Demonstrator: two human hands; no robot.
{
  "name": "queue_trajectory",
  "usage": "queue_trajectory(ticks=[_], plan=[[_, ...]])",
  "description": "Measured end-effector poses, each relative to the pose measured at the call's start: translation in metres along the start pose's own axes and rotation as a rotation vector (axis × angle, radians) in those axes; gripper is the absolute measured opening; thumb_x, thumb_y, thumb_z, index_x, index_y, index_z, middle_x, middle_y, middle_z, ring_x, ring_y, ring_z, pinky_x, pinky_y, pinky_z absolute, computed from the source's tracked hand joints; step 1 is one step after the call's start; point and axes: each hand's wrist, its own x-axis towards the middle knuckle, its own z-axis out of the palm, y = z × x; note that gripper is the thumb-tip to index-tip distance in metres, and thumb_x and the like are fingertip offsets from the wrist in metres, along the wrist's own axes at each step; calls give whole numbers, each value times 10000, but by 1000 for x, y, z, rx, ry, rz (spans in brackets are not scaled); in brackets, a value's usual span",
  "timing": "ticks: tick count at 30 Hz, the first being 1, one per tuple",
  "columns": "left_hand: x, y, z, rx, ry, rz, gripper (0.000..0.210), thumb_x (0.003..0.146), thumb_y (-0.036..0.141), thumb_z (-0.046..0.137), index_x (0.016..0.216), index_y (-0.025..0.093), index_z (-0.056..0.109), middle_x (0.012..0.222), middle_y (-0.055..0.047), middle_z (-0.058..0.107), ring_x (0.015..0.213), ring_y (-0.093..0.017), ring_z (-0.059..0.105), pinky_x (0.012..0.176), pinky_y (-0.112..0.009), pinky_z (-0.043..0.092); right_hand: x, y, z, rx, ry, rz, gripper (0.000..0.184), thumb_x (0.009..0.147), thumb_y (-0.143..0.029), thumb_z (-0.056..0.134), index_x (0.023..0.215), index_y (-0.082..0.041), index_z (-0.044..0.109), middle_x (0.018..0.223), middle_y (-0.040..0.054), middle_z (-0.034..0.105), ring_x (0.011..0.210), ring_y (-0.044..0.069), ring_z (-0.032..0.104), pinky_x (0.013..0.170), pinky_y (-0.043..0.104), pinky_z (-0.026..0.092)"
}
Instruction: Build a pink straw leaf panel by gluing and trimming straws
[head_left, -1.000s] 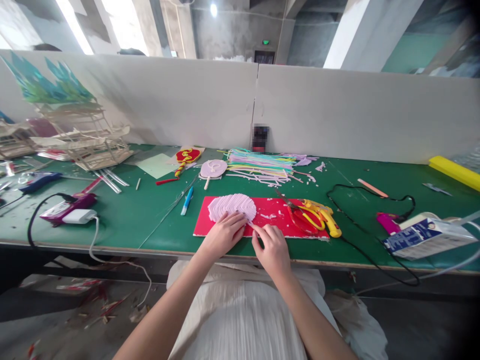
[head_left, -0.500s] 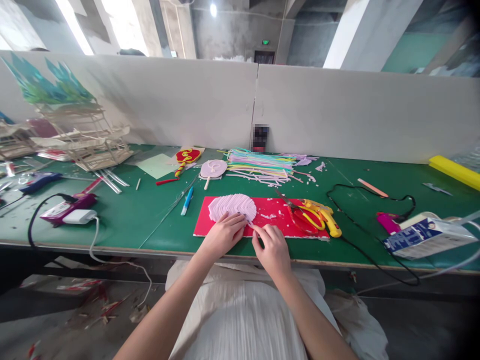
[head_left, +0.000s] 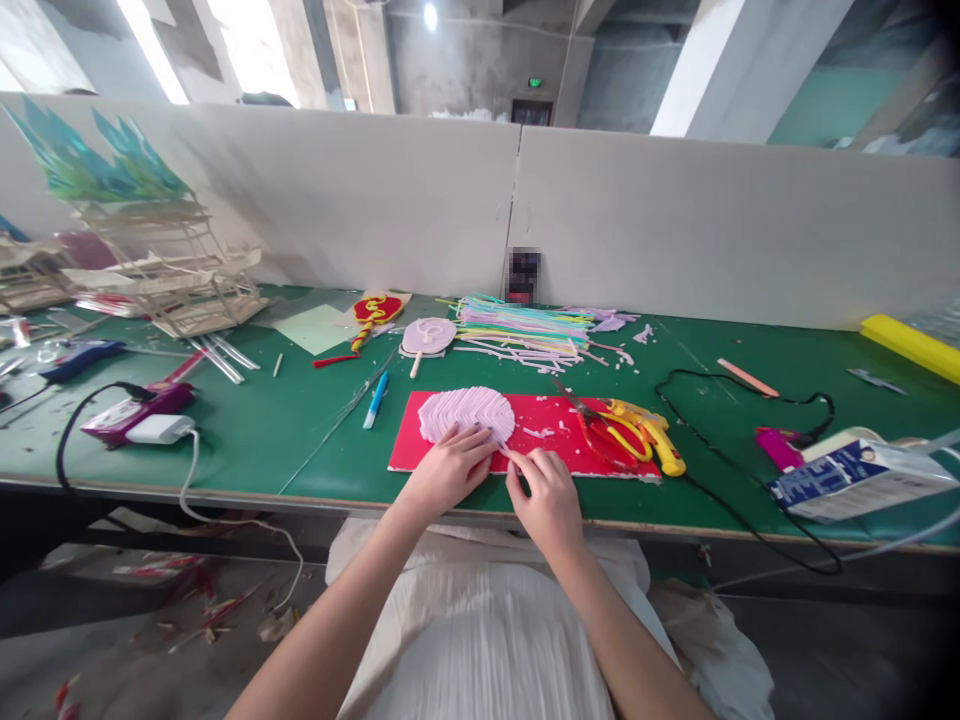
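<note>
The pink oval (head_left: 465,407) lies on the left part of the red board (head_left: 406,450). The left hand (head_left: 448,470) rests its fingers on the oval's near edge; I can't tell if it grips anything. The right hand (head_left: 547,493) pinches a thin strip (head_left: 504,448) at the oval's near right edge. A yellow glue gun (head_left: 661,443) lies on the right.

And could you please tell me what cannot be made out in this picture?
All in the head view:
Part of the ribbed lilac piece: covered by the left hand.
Held end of the thin lilac strip: too small, covered by the right hand.
Dark upright object at the back: pixelated, so unidentifiable.
Yellow bar: cut off by the right edge.
</note>
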Motion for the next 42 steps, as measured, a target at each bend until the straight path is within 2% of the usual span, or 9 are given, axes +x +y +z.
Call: queue_trajectory(ticks=[7, 14, 21, 27, 33, 42], plan=[[0, 1, -2, -27, 11, -5, 296, 920, 220, 459, 1140, 210, 657, 1262, -103, 628, 1219, -246, 549, 1060, -497, 393, 1, -1, -1, 4, 3, -3, 221, 925, -185, 454, 1021, -163, 651, 742, 54, 572, 744, 192, 526, 712, 318, 434], [1, 2, -1, -46, 50, -35, 379, 922, 254, 467, 1291, 215, 547, 1290, -86, 611, 1220, -221, 546, 1078, -470, 377, 2, -2, -3, 15, 19, 2, 215, 923, -181, 456, 1000, -161, 656, 744, 55, 581, 740, 190, 528, 700, 316, 438], [1, 2, -2, -6, -25, -27, 336, 951, 299, 435, 1240, 231, 592, 1308, -59, 600, 1235, -225, 533, 1076, -474, 368, 3, -2, -3, 10, 14, 5, 225, 930, -190, 449, 1014, -164, 656, 735, 57, 577, 733, 194, 518, 702, 320, 433], [2, 0, 0, 3, -24, -23, 340, 951, 306, 433, 1246, 231, 584, 1292, -52, 614, 1230, -224, 535, 1063, -460, 377, 3, -3, -3, 6, 10, -2, 229, 934, -190, 441, 1008, -163, 656, 728, 55, 574, 726, 190, 518, 695, 318, 437], [3, 2, -3, 9, -12, -16, 397, 944, 313, 449, 1327, 224, 507, 1318, -64, 593, 1225, -220, 532, 1049, -435, 384, 2, -2, -3, 9, 6, 7, 223, 930, -186, 449, 1015, -166, 654, 744, 58, 582, 746, 191, 529, 711, 316, 437], [4, 2, -5, 50, -53, -4, 386, 956, 355, 413, 1305, 251, 539, 1361, -57, 557, 1249, -231, 506, 1043, -431, 378, 1, -1, -2, 16, -9, 16, 222, 928, -188, 457, 1021, -150, 656, 752, 58, 583, 751, 190, 523, 721, 311, 437]])
